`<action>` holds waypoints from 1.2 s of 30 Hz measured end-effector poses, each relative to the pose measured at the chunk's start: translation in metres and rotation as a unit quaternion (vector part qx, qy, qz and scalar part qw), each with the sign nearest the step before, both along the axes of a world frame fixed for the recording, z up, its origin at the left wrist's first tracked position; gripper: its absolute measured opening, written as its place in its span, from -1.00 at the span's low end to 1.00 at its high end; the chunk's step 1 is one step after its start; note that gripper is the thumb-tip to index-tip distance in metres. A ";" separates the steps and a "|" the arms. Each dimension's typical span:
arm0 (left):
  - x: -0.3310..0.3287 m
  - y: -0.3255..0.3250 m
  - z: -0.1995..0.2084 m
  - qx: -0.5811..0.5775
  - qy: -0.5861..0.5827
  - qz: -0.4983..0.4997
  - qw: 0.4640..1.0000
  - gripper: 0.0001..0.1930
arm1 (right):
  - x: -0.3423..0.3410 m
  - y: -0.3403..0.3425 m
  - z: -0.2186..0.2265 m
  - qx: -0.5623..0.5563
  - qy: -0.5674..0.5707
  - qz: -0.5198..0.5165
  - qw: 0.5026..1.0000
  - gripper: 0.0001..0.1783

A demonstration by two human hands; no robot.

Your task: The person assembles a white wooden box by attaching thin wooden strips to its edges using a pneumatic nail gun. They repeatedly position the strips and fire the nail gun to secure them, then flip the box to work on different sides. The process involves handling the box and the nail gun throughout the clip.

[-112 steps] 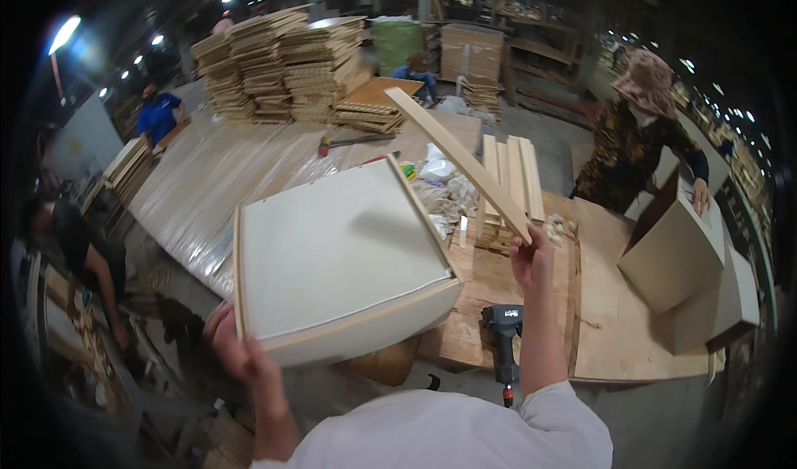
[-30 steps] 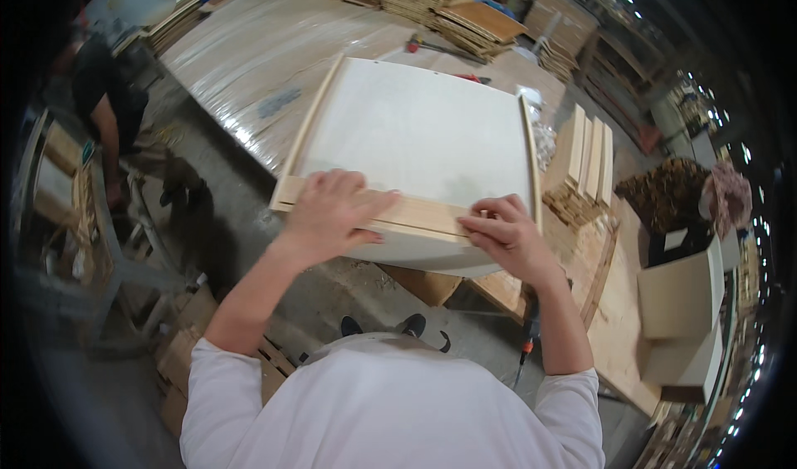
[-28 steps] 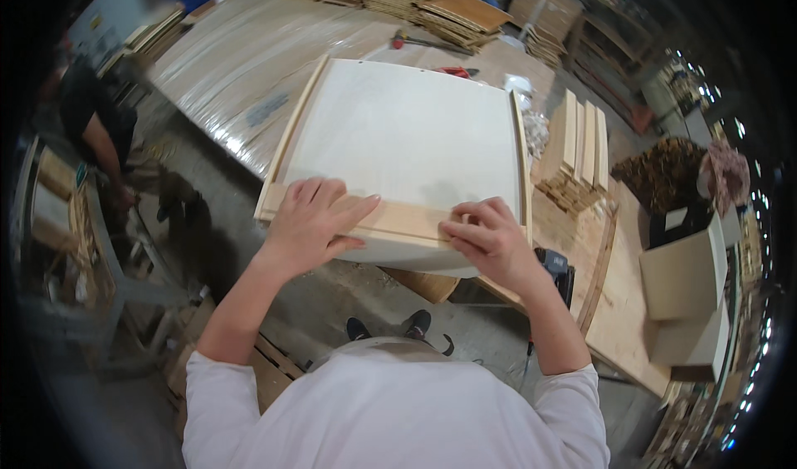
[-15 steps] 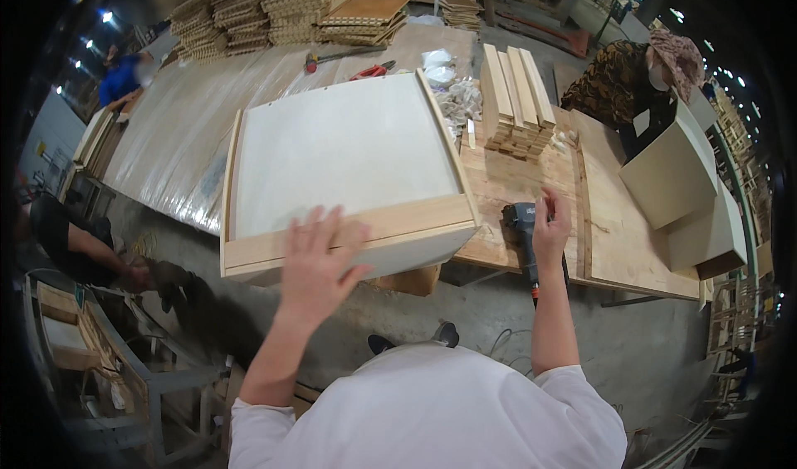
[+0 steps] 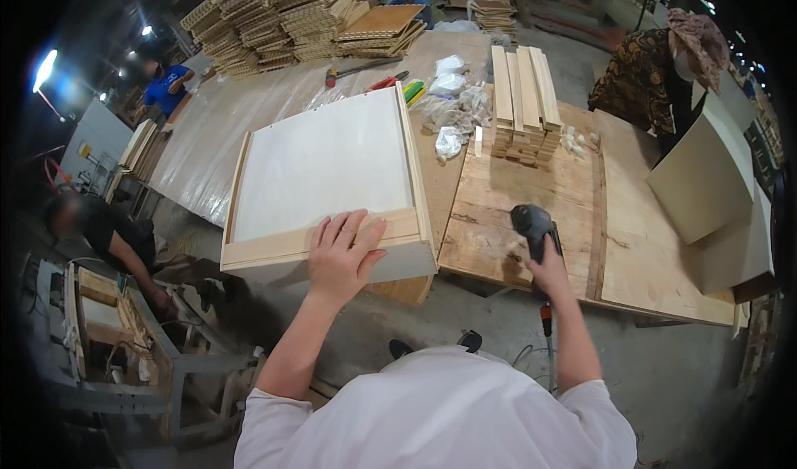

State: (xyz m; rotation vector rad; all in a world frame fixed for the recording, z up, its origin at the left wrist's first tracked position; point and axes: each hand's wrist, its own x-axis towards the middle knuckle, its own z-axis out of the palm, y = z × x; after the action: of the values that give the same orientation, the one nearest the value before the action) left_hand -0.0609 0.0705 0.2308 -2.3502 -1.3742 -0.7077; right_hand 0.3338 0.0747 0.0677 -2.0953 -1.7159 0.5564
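A pale wooden box (image 5: 332, 166) with a white panel and raised wood edges lies tilted on the table's near side. My left hand (image 5: 342, 249) rests on its near wood strip, fingers stretched out flat and the thumb apart. To the right, my right hand (image 5: 548, 268) is wrapped round the handle of a black nail gun (image 5: 531, 220). A red fitting and a hose hang from the handle's lower end. The gun's head is over the bare wooden tabletop (image 5: 481, 228), apart from the box.
A stack of wood strips (image 5: 525, 108) stands beyond the gun, beside crumpled plastic bags (image 5: 457, 108). A hammer (image 5: 357, 69) and red-handled pliers (image 5: 383, 84) lie behind the box. A co-worker (image 5: 635, 79) handles white panels (image 5: 706, 170) at right; another person (image 5: 116, 228) bends at left.
My right hand has closed round the nail gun, whose head has moved slightly. My left hand has settled on the box's near strip. The view has shifted, and the box sits farther left.
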 end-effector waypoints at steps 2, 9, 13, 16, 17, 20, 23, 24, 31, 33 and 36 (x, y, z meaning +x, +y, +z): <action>-0.008 -0.008 -0.010 -0.004 0.021 0.016 1.000 -0.57 | 0.003 0.000 0.063 -0.049 0.339 0.032 0.939 -0.17; 0.001 -0.005 -0.001 -0.016 0.023 -0.012 1.000 -0.68 | 0.005 0.005 0.108 -0.017 0.597 0.167 0.784 -0.78; 0.007 -0.004 -0.001 -0.015 0.025 -0.011 1.000 -0.75 | -0.025 0.013 0.079 -0.071 0.681 0.213 0.697 -0.88; 0.009 -0.004 -0.003 -0.021 0.018 -0.011 1.000 -0.78 | -0.045 0.017 0.067 -0.137 0.767 0.263 0.568 -0.81; 0.008 -0.003 -0.003 -0.023 0.014 -0.013 1.000 -0.78 | -0.053 0.017 0.067 -0.162 0.788 0.268 0.530 -0.79; 0.008 -0.002 -0.004 -0.027 0.010 -0.014 0.999 -0.78 | -0.064 0.021 0.061 -0.185 0.799 0.300 0.487 -0.70; 0.011 -0.001 -0.005 -0.028 0.012 -0.009 1.000 -0.78 | -0.067 0.027 0.055 -0.192 0.790 0.313 0.491 -0.71; 0.012 -0.002 -0.005 -0.028 0.012 -0.007 1.000 -0.78 | -0.065 0.028 0.057 -0.196 0.792 0.311 0.488 -0.73; 0.010 0.000 -0.005 -0.022 0.016 -0.008 1.000 -0.78 | -0.063 0.029 0.051 -0.205 0.776 0.325 0.500 -0.85; 0.009 0.000 -0.005 -0.023 0.019 -0.008 1.000 -0.78 | -0.062 0.027 0.052 -0.219 0.781 0.308 0.497 -0.86; 0.009 -0.001 -0.006 -0.019 0.016 -0.009 1.000 -0.78 | -0.062 0.028 0.050 -0.224 0.778 0.311 0.498 -0.87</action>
State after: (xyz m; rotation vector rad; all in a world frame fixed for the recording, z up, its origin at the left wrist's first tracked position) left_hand -0.0515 0.0696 0.2249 -2.3944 -1.3667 -0.6509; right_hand 0.2715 0.1025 0.1178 -0.1792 -0.8979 2.2707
